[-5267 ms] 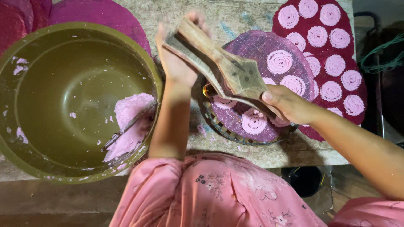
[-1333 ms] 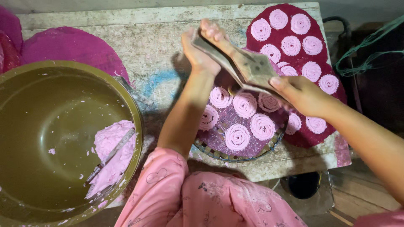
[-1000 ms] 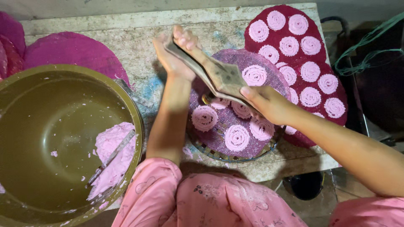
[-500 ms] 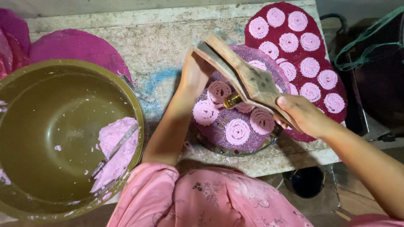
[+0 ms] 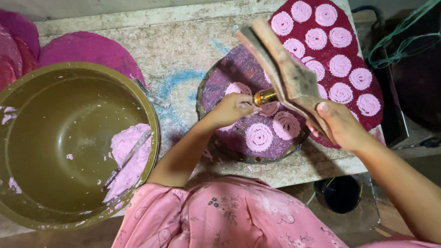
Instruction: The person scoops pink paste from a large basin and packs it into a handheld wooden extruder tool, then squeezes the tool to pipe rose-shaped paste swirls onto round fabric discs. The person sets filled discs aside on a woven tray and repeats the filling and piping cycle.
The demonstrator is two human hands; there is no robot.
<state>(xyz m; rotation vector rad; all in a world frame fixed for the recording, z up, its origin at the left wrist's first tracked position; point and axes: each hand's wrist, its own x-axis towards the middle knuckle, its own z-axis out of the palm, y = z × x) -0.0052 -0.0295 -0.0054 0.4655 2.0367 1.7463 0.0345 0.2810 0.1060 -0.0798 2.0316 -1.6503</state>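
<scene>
Two hands are working over the round purple mat [image 5: 229, 76], which is sitting near the table's front edge [image 5: 298, 165] with bare tabletop left of it. The olive basin [image 5: 27, 115] is holding pink dough [image 5: 128, 160] and a utensil. I'm seeing my right hand [image 5: 342, 126] closing around the worn wooden press [image 5: 285, 76], tilted above the mat, while my left hand [image 5: 232, 110] is pinching its brass nozzle [image 5: 265, 97] beside pink spirals [image 5: 259, 136].

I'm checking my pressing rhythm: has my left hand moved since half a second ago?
Yes. The left hand has dropped from the upper end of the wooden hinged press to its brass nozzle, low over the round purple woven tray.
</scene>
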